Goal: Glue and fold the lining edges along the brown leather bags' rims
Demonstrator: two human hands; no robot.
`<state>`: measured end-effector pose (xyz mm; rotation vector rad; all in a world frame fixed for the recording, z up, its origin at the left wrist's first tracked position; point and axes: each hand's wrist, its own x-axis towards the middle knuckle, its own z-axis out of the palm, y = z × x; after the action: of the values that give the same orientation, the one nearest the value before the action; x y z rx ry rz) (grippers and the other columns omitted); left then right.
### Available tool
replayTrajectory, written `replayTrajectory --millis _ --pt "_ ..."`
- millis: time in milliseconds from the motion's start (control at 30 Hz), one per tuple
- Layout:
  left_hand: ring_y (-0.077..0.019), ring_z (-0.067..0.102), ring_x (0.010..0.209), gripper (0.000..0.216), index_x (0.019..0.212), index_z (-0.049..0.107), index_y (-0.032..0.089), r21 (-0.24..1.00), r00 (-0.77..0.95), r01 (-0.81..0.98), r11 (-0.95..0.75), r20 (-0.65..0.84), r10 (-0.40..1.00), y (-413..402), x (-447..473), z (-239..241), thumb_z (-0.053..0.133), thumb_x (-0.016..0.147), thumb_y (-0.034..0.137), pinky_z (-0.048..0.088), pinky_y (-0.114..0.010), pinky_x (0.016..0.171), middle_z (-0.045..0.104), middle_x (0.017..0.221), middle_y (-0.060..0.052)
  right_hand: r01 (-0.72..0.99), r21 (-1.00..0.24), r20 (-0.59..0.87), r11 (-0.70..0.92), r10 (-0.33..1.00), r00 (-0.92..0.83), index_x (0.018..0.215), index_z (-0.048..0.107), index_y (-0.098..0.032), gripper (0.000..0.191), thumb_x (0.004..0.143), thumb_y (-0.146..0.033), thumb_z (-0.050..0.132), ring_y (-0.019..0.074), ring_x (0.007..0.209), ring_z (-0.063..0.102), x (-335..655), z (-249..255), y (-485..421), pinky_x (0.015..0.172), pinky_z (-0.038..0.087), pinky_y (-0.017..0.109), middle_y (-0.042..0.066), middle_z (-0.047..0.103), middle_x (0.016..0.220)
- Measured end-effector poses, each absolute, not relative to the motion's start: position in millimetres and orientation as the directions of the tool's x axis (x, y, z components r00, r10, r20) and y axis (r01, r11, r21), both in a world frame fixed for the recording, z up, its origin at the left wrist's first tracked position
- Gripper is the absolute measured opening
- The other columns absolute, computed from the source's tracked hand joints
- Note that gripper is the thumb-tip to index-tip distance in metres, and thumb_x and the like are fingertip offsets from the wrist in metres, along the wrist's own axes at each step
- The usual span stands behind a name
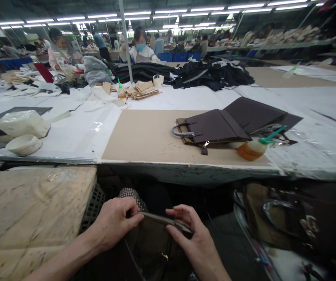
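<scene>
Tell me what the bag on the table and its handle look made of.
Bag: looks like dark brown leather or imitation, smooth and matte, holding flat stiff panels. Handle: same make cannot be told; it shines as if wrapped in clear plastic film.

A large factory hall lit by long rows of fluorescent ceiling tubes (168,13). A wide desk (185,171) covered in white sheeting spans the view, a brown cardboard mat (144,136) at its near edge. A slim metal pole (126,43) rises from its middle. Far behind, people sit at further desks; shelving (273,43) lines the right side.
</scene>
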<state>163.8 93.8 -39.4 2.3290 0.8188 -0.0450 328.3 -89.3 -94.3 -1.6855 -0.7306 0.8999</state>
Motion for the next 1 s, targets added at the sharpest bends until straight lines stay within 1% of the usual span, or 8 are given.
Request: replayTrajectory --millis 67,100,200,333,533,667,867,1000 --pt "-0.0156 0.058 0.067 0.024 0.066 0.056 0.020 0.581 0.807 0.565 -0.586 -0.241 0.539 94 164 -40 0.063 0.085 0.032 0.038 -0.024 0.064 0.065 0.070 0.002 -0.057 -0.951 -0.295 -0.303 0.846 0.445 0.116 0.060 -0.022 0.035 0.085 -0.033 0.068 0.0240 0.103 0.069 333 -90 -89 0.092 0.053 0.037 0.008 0.073 0.112" --pt "-0.0155 0.058 0.068 0.023 0.066 0.057 0.020 0.585 0.809 0.562 -0.584 -0.243 0.535 94 164 -40 0.063 0.085 0.032 0.038 -0.024 0.064 0.065 0.070 0.002 -0.087 -0.943 -0.329 -0.322 0.852 0.407 0.115 0.064 -0.021 0.034 0.085 -0.033 0.068 0.0249 0.105 0.068 336 -87 -89 0.092 0.053 0.037 0.007 0.074 0.110" --pt "-0.0154 0.058 0.069 0.023 0.067 0.058 0.019 0.610 0.817 0.547 -0.573 -0.242 0.523 96 164 -40 0.063 0.086 0.031 0.038 -0.024 0.064 0.065 0.071 0.002 -0.144 -0.918 -0.396 -0.369 0.861 0.319 0.113 0.071 -0.021 0.032 0.084 -0.034 0.069 0.0254 0.100 0.069 343 -78 -90 0.087 0.053 0.034 0.005 0.076 0.107" --pt "-0.0146 0.059 0.069 0.025 0.066 0.056 0.019 0.653 0.835 0.514 -0.557 -0.233 0.498 98 164 -40 0.064 0.086 0.031 0.039 -0.024 0.064 0.066 0.071 0.002 -0.204 -0.905 -0.417 -0.374 0.876 0.242 0.117 0.072 -0.024 0.034 0.085 -0.034 0.070 0.0249 0.099 0.069 346 -75 -93 0.086 0.053 0.032 0.003 0.077 0.104" --pt "-0.0142 0.059 0.068 0.025 0.066 0.055 0.019 0.665 0.844 0.500 -0.555 -0.228 0.486 97 161 -40 0.064 0.086 0.031 0.039 -0.024 0.064 0.066 0.072 0.002 -0.166 -0.925 -0.380 -0.343 0.862 0.335 0.114 0.075 -0.024 0.032 0.084 -0.036 0.071 0.0256 0.097 0.070 340 -84 -94 0.084 0.054 0.033 0.004 0.078 0.104" --pt "-0.0145 0.058 0.068 0.025 0.066 0.057 0.019 0.659 0.840 0.502 -0.560 -0.219 0.496 96 160 -40 0.064 0.086 0.032 0.039 -0.023 0.064 0.065 0.071 0.002 -0.123 -0.932 -0.361 -0.340 0.849 0.386 0.109 0.077 -0.022 0.033 0.083 -0.041 0.071 0.0278 0.098 0.071 335 -84 -95 0.085 0.056 0.036 0.007 0.078 0.105" --pt "-0.0147 0.059 0.070 0.022 0.067 0.059 0.019 0.646 0.841 0.495 -0.581 -0.186 0.509 95 159 -40 0.067 0.085 0.029 0.040 -0.024 0.066 0.067 0.073 0.001 -0.094 -0.933 -0.348 -0.346 0.806 0.479 0.099 0.081 -0.023 0.040 0.075 -0.054 0.074 0.0294 0.090 0.072 330 -80 -93 0.078 0.060 0.035 0.007 0.079 0.092" --pt "-0.0150 0.059 0.071 0.023 0.068 0.057 0.019 0.640 0.845 0.479 -0.602 -0.149 0.514 94 158 -42 0.067 0.086 0.031 0.040 -0.024 0.067 0.068 0.076 0.001 -0.076 -0.933 -0.340 -0.353 0.788 0.513 0.097 0.081 -0.022 0.043 0.074 -0.058 0.073 0.0296 0.090 0.072 327 -77 -94 0.076 0.060 0.033 0.008 0.079 0.089"
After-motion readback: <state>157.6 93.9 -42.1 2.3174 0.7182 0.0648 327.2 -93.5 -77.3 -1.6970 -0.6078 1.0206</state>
